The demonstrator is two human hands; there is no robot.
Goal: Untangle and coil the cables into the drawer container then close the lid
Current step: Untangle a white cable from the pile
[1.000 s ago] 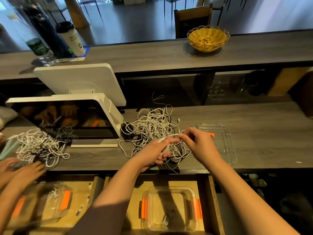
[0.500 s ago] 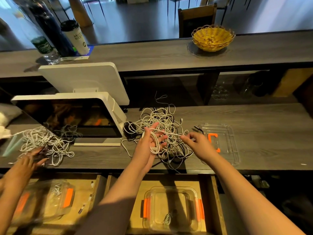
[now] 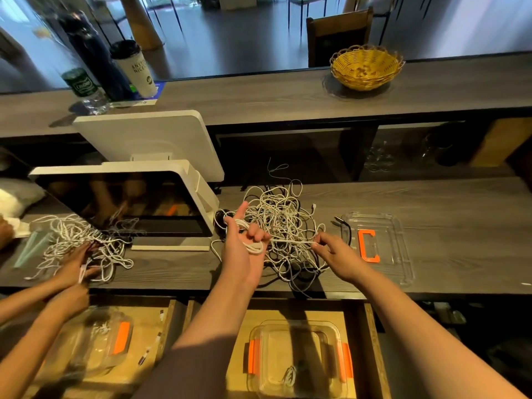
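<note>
A tangled heap of white and black cables lies on the grey counter. My left hand is raised palm-up in front of it, with loops of a white cable wound round its curled fingers. A taut stretch of that cable runs right to my right hand, which pinches it between thumb and fingertips. The clear lid with an orange clip lies flat to the right. Below, in the open drawer, stands the clear container with orange latches and a small coil inside.
A white point-of-sale screen stands left of the heap. Another person's hands work on a second cable pile above a second drawer container. On the upper shelf are a yellow wicker basket, a cup and bottles.
My left hand has turned palm-up with more white cable looped around its fingers. My right hand has moved away to the right, drawing the cable taut.
</note>
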